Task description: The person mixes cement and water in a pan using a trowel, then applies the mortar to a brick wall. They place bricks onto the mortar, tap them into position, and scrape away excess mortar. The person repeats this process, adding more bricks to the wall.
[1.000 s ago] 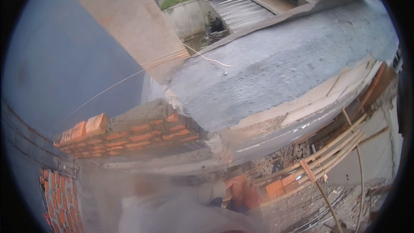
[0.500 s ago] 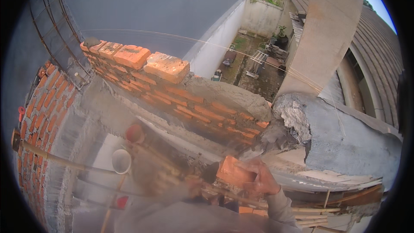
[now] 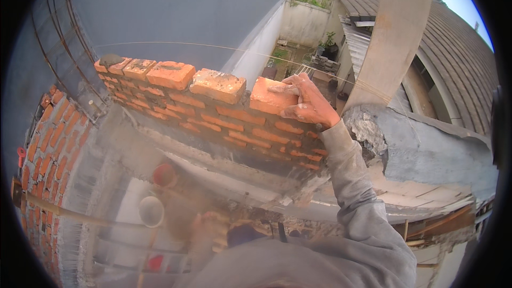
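Note:
My right hand (image 3: pixel 312 101) grips an orange brick (image 3: pixel 273 96) at its right end, fingers over the top and thumb at the near side. The brick is at the top of a low brick wall (image 3: pixel 224 122), just right of a row of laid bricks, a small gap from the closest laid brick (image 3: pixel 218 85). Whether it rests fully on the mortar is hidden. Low in the view, my left hand (image 3: pixel 200 229) is a hazy smear beside a brownish blurred shape (image 3: pixel 178 210); its fingers cannot be made out.
A thin string (image 3: pixel 213 48) runs above the wall's far side. Steel bars (image 3: pixel 69 16) rise at the left, near another brick wall (image 3: pixel 50 154). A concrete post (image 3: pixel 397 37) and broken grey slab (image 3: pixel 437 149) stand right. Below are a white pipe (image 3: pixel 151 212) and bamboo pole (image 3: pixel 80 210).
My right hand has carried the brick from low near my body, up and away, to the wall top. The mortar bed there is now largely covered by brick and hand.

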`<move>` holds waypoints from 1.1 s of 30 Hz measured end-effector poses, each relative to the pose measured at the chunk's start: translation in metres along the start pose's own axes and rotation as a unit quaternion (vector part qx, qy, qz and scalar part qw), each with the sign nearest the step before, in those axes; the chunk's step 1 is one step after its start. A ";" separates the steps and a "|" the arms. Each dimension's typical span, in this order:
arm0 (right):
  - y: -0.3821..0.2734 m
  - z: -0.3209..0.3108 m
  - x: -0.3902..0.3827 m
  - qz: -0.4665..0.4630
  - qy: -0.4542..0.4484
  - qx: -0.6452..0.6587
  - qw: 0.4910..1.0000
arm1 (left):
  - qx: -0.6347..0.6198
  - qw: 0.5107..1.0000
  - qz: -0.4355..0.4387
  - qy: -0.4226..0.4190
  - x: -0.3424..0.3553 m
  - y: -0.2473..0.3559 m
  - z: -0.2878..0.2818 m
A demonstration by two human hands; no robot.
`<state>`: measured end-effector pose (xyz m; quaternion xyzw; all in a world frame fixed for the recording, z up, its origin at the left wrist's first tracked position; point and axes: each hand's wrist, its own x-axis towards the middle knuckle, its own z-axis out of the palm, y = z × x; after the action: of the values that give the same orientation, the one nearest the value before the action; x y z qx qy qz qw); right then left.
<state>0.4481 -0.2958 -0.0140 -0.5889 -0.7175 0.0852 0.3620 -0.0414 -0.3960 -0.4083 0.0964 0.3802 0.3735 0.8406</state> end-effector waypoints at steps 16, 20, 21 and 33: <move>-0.002 0.003 -0.007 -0.110 0.091 -0.245 0.959 | 0.047 0.959 0.278 0.038 -0.043 0.013 0.071; -0.050 0.032 -0.088 -0.090 0.113 -0.031 0.989 | 0.092 0.933 0.343 -0.055 -0.080 0.027 0.185; -0.064 0.043 -0.112 -0.065 -0.001 0.035 0.997 | 0.171 0.916 0.360 -0.053 -0.087 0.028 0.211; -0.097 -0.034 -0.172 -0.069 -0.079 0.084 0.991 | 0.215 0.766 0.387 -0.466 -0.080 -0.013 0.394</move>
<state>0.4011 -0.4902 -0.0085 -0.4970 -0.7733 0.1662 0.3569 0.2119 -0.4131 -0.0962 0.5755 -0.0576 0.4853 0.6557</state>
